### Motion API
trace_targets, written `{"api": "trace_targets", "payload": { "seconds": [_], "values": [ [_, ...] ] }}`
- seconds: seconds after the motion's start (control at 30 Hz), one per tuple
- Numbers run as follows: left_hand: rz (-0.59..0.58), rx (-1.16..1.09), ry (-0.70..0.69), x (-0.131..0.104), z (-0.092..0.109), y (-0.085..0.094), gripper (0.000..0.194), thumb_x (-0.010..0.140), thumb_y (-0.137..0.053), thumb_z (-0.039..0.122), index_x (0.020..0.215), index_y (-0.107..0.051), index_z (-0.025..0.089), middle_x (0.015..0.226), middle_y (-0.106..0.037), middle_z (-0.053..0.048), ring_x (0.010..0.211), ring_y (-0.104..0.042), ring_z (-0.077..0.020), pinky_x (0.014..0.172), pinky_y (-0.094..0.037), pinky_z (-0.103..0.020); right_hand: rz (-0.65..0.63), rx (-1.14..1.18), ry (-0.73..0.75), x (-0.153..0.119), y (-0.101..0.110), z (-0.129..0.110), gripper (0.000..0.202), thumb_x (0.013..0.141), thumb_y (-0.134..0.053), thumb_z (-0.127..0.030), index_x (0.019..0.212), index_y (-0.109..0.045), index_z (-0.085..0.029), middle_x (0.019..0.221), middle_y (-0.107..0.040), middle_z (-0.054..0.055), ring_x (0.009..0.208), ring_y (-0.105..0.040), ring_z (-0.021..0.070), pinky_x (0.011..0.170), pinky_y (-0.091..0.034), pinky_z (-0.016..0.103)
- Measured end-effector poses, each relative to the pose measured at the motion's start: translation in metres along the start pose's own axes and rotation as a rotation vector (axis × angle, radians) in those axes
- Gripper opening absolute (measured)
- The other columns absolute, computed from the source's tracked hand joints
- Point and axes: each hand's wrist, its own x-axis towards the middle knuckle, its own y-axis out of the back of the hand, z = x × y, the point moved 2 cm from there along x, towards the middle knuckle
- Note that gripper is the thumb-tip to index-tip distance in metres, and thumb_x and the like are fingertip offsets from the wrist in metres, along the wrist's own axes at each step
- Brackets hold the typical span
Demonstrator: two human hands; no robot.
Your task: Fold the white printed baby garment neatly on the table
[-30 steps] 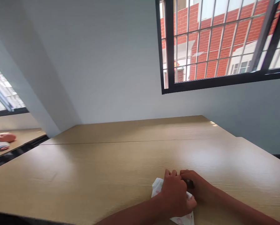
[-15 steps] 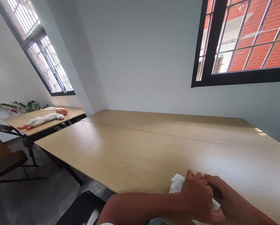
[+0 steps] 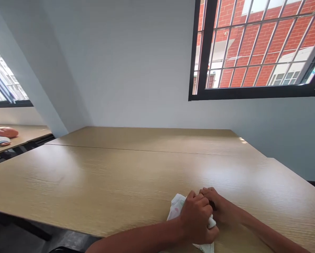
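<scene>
Near the table's front edge lies a white, soft diaper [image 3: 176, 207] with a pale pink and green print, bunched up and largely covered by my hands. My left hand [image 3: 197, 218] is closed around its middle, and a white fold sticks out between thumb and fingers. Pressed up against the left knuckles, my right hand [image 3: 212, 200] is closed with curled fingers on the far side of the diaper. Its fingertips are hidden behind the left hand. One white corner of the diaper hangs below my left wrist.
The wide wooden table [image 3: 115, 175] has a seam across it and meets the grey wall [image 3: 136, 70]. A doll [image 3: 6, 133] lies on another table at the left. A barred window [image 3: 252, 52] is at the upper right.
My view has turned right, so the doll and left window slide toward the left edge. Both hands stay closed together on the diaper, and more of its lower corner shows.
</scene>
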Motion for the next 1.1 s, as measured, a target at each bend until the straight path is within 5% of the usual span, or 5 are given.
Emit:
{"api": "trace_targets", "payload": {
  "seconds": [0.33, 0.63, 0.87, 1.0, 1.1],
  "values": [
    [0.129, -0.205, 0.071, -0.044, -0.011, 0.044, 0.008, 0.08, -0.053, 0.016, 0.073, -0.056, 0.018, 0.08, -0.061, -0.003, 0.081, -0.053, -0.0179, 0.079, -0.043, -0.035, -0.014, 0.042, -0.004, 0.003, 0.013, -0.036, 0.018, 0.073, -0.055, -0.008, 0.086, -0.06, -0.018, 0.082, -0.06, 0.002, 0.079, -0.054, 0.0156, 0.071, -0.043, 0.025],
    [0.075, -0.275, 0.138, -0.04, -0.008, 0.043, 0.008, 0.081, -0.053, 0.012, 0.076, -0.056, 0.019, 0.087, -0.061, -0.005, 0.086, -0.054, -0.0204, 0.079, -0.045, -0.035, 0.0, 0.117, 0.091, 0.001, 0.005, -0.032, 0.019, 0.065, -0.061, -0.009, 0.082, -0.065, -0.017, 0.076, -0.058, 0.0, 0.071, -0.053, 0.0129, 0.067, -0.042, 0.023],
    [-0.192, -0.122, 0.274, -0.021, -0.013, 0.051, 0.004, 0.067, -0.062, 0.019, 0.066, -0.058, 0.017, 0.083, -0.06, -0.005, 0.082, -0.054, -0.0219, 0.071, -0.045, -0.032, -0.161, 0.2, -0.062, 0.011, -0.005, -0.025, 0.007, 0.071, -0.058, -0.014, 0.074, -0.065, -0.014, 0.056, -0.046, -0.007, 0.051, -0.04, 0.0065, 0.046, -0.03, 0.017],
    [-0.492, -0.189, 0.232, 0.037, -0.053, 0.094, 0.014, 0.072, -0.062, 0.029, 0.064, -0.062, 0.017, 0.079, -0.062, -0.002, 0.07, -0.055, -0.0161, 0.063, -0.043, -0.025, -0.196, 0.06, -0.017, 0.058, 0.04, -0.018, 0.014, 0.078, -0.054, -0.016, 0.065, -0.06, -0.012, 0.053, -0.045, -0.007, 0.049, -0.039, 0.0059, 0.045, -0.029, 0.017],
    [-0.43, -0.103, 0.247, 0.096, -0.104, 0.158, 0.024, 0.078, -0.058, 0.039, 0.073, -0.066, 0.016, 0.083, -0.064, -0.002, 0.076, -0.056, -0.0173, 0.067, -0.043, -0.024, -0.001, -0.082, 0.039, 0.109, 0.119, -0.02, 0.028, 0.082, -0.059, -0.032, 0.061, -0.053, -0.013, 0.054, -0.037, -0.007, 0.052, -0.034, 0.0063, 0.048, -0.026, 0.019]
  ]
}}
